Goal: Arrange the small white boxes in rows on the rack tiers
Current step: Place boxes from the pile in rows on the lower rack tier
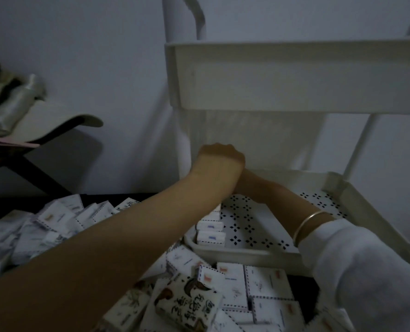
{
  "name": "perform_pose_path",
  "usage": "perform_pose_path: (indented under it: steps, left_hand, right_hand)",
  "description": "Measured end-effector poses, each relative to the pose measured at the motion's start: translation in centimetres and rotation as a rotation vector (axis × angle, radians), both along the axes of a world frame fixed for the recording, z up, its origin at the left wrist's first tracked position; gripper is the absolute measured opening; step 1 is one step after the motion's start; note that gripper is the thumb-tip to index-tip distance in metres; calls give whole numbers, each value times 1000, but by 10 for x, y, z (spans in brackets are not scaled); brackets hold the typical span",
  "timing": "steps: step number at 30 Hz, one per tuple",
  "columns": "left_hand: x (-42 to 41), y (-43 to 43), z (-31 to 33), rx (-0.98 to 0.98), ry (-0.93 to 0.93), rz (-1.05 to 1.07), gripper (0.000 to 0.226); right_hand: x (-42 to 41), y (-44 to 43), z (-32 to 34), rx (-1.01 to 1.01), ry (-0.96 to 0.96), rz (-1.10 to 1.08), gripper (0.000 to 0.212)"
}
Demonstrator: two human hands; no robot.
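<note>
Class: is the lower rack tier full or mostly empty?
Mostly empty: one row of boxes lines the left edge of the lower tier; its visible patterned floor is otherwise bare.

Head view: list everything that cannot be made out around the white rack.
All in the head view:
Right hand: hidden behind the bare left forearm; only its bangled forearm shows.
Left hand: fingers turned away behind its back; grip unreadable.
Row of small white boxes on the white perforated plastic tier: far end covered by that forearm.
Upper white tier: contents hidden by its wall.
</note>
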State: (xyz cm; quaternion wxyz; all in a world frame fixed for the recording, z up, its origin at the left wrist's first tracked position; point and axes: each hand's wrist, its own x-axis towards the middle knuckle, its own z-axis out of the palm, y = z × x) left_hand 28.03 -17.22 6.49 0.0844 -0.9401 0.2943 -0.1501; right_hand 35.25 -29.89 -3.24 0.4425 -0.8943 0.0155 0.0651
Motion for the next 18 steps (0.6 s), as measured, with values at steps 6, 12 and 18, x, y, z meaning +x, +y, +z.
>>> perform_pose_path:
  steps: [6,12,18]
  left_hand:
    - [-19,24,8,-130,-25,-202,23]
    - [-36,43,2,-209,242,-278,28]
    - [-55,51,-18,-253,412,-291,25]
  right_hand:
    - [-13,9,-2,-5,-48,35,25]
    - [-29,4,1,-4,-66,20,38]
    - [-68,-12,15,-67,-63,-14,60]
